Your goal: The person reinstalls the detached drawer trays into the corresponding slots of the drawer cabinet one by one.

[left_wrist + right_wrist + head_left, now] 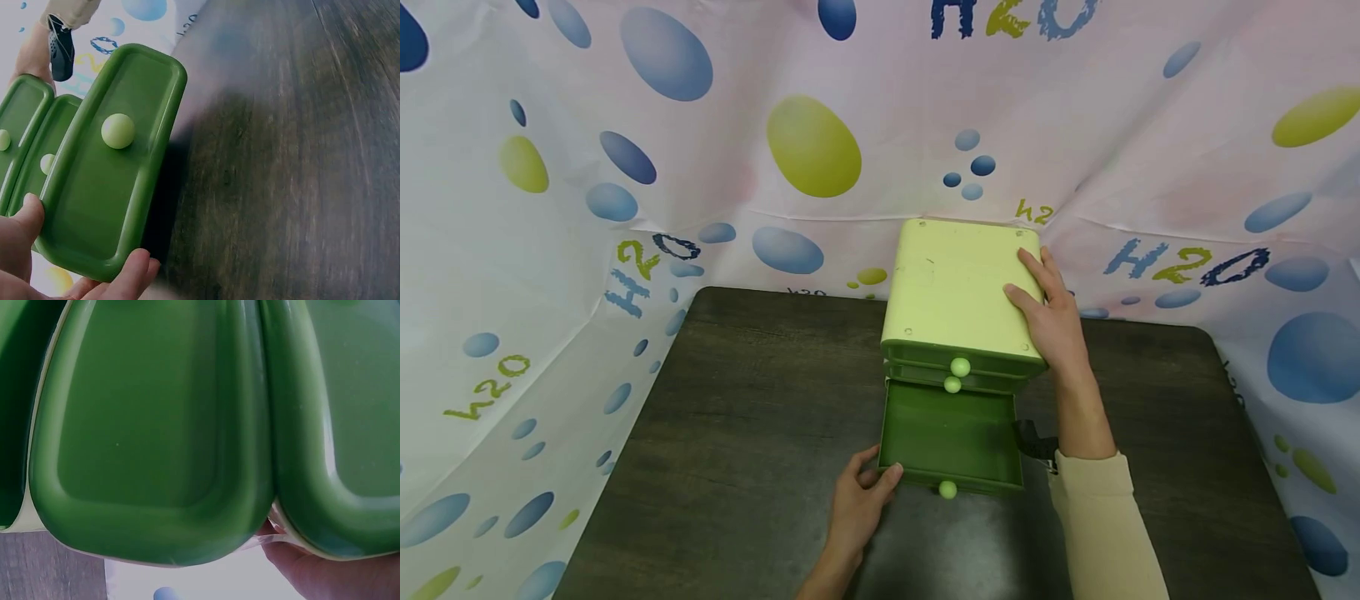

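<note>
A small drawer cabinet with a pale yellow-green shell and green drawers stands on the dark table. Its bottom drawer is pulled well out, and nothing lies inside. My left hand grips that drawer's front left corner; in the left wrist view the thumb lies at one edge and fingertips at the other. A round light-green knob sits on the drawer front. The upper and middle drawers are in. My right hand rests over the cabinet's right edge, thumb and a finger spread on its top.
The dark wooden table extends on both sides of the cabinet. Behind it and to the sides hangs a white cloth with blue and yellow-green spots and lettering. A black strap is at my right wrist, beside the drawer.
</note>
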The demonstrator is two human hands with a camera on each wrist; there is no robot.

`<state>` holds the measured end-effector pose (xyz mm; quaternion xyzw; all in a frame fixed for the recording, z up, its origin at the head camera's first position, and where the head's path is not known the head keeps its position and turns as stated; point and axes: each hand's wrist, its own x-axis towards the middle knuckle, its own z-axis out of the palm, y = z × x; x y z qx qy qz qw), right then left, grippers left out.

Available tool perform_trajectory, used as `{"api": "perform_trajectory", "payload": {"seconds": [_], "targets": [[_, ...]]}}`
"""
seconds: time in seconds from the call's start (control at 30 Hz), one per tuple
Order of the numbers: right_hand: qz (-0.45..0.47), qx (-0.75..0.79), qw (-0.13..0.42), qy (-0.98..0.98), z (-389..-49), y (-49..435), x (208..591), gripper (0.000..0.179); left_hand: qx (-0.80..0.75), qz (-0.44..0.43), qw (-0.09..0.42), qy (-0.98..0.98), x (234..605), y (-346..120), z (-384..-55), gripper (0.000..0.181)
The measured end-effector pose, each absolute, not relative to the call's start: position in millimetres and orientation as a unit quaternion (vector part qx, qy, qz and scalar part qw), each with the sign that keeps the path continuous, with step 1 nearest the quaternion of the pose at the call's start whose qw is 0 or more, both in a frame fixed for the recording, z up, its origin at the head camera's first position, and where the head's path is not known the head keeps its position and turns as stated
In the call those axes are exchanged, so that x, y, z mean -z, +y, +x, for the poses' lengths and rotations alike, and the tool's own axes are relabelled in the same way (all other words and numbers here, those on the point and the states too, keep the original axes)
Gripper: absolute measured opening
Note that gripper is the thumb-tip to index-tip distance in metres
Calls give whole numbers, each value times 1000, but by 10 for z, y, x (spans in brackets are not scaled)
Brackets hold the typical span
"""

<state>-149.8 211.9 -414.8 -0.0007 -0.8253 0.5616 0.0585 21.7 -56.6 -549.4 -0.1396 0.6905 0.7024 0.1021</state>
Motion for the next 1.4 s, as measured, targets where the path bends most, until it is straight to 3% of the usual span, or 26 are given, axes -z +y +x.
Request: {"api": "perform_trajectory", "payload": {"seconds": [0.47,1.4], "targets": [[1,-563,58,-824,-1508,2119,4157,61,-673,-146,46,724,5508,-568,145,57],[3,-564,63,-823,-1498,2116,4154,61,-627,-145,24,765,5646,-512,46,56]]}}
